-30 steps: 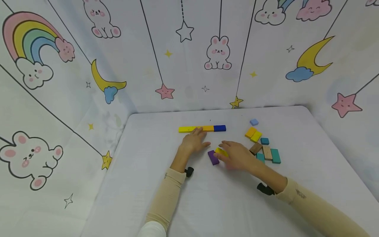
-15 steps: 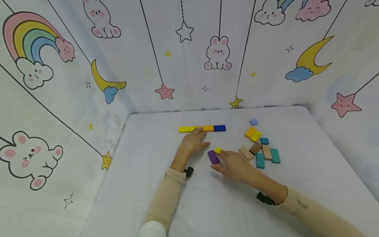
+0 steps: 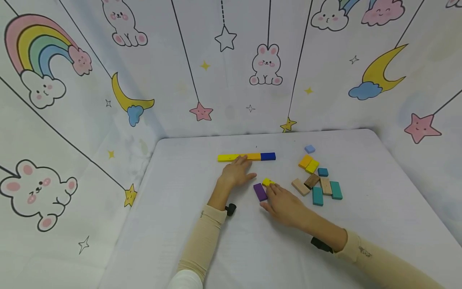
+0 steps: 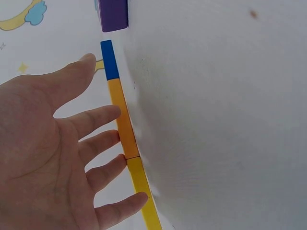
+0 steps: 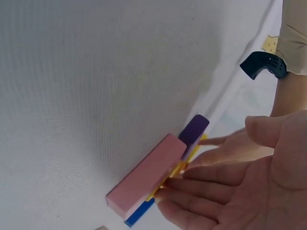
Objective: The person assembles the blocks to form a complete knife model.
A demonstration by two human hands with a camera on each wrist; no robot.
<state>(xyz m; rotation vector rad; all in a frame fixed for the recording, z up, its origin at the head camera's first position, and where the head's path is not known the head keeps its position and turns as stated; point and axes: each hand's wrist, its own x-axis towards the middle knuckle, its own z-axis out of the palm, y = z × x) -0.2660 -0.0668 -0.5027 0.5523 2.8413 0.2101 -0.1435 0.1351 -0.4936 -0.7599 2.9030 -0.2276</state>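
Observation:
My left hand [image 3: 235, 172] lies with fingers extended, fingertips touching a straight row of flat blocks. The row has a yellow block [image 4: 144, 191], an orange block [image 4: 124, 127] and a blue block [image 4: 110, 60]. My right hand [image 3: 286, 204] has its fingers stretched out and thumb apart, close over the table. A pink block [image 5: 146, 175] lies right at its fingers in the right wrist view; in the head view that hand hides it. Just beyond the fingertips are a purple block [image 3: 260, 192] and a partly covered yellow block [image 3: 267, 182].
Right of my right hand lie loose blocks: light wood [image 3: 300, 187], brown [image 3: 311, 181], teal [image 3: 317, 196], and a yellow one [image 3: 312, 166] beside an orange one [image 3: 305, 161]. A pale blue block [image 3: 309, 149] sits farther back. The white table [image 3: 173, 200] meets a printed cloth backdrop [image 3: 231, 92].
My right hand has drawn back toward the near side, uncovering the light wood block and more of the teal one. The pink patch beneath it is now covered. My left hand has stayed still.

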